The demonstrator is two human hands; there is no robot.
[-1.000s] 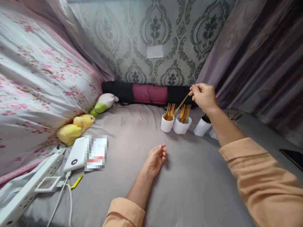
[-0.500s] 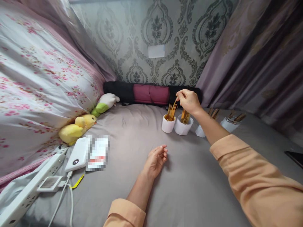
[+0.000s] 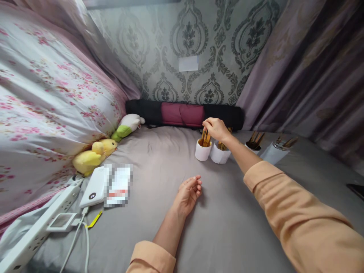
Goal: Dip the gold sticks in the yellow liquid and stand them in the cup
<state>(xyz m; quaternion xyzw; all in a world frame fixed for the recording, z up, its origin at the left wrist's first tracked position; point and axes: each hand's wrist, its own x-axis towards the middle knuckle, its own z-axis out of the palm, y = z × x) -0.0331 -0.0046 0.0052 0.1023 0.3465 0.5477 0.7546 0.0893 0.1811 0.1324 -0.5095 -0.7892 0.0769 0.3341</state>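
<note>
Four white cups [image 3: 203, 150] of golden cutlery; two plush toys [image 3: 93, 154]; one power bank [image 3: 94, 186]; one power strip [image 3: 36, 227]; two hands [image 3: 188, 192].

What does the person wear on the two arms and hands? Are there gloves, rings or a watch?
Both arms wear loose peach-orange long sleeves with folded cuffs. The left sleeve is pushed up, so most of the forearm is bare. The right sleeve ends below the wrist. The left hand and right hand are bare: no gloves, rings or watch show.
</note>
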